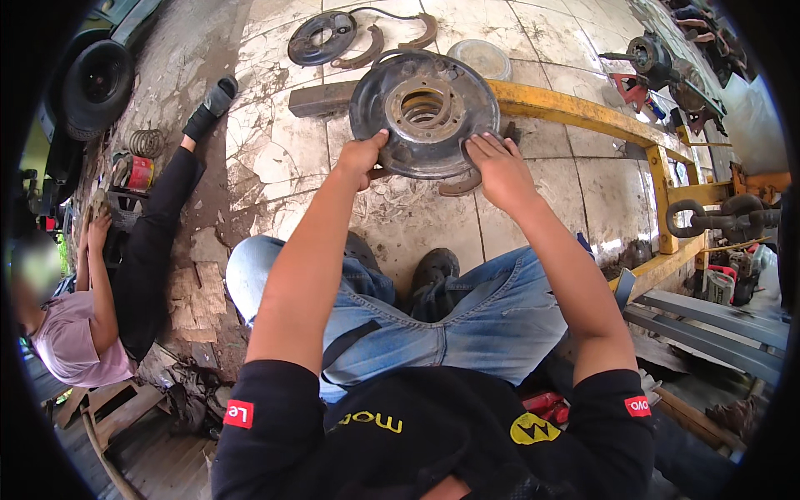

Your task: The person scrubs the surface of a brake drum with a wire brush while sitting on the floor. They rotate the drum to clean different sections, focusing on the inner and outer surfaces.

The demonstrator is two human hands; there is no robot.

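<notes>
A black round brake backing plate (468, 104) is tilted up in front of me, with a bolt-holed ring around its centre opening. My left hand (362, 160) is closed on its lower left edge, thumb on the face. My right hand (498, 169) grips the lower right edge, its fingers lying over the face; its thumb is hidden. Rusty curved metal shows through the opening. Below the rim, close to my right hand, part of a curved brake shoe (458, 187) sticks out. Farther off, a second backing plate (340, 30) lies on the tiles beside two loose brake shoes (363, 50).
A yellow steel frame (575, 108) runs from behind the plate to the right, near a heavy chain (725, 218). A hub assembly (654, 62) and a round silvery lid (479, 57) are beyond. At left sits a person (92, 333), with a coil spring (147, 142) and tyre (98, 79) nearby.
</notes>
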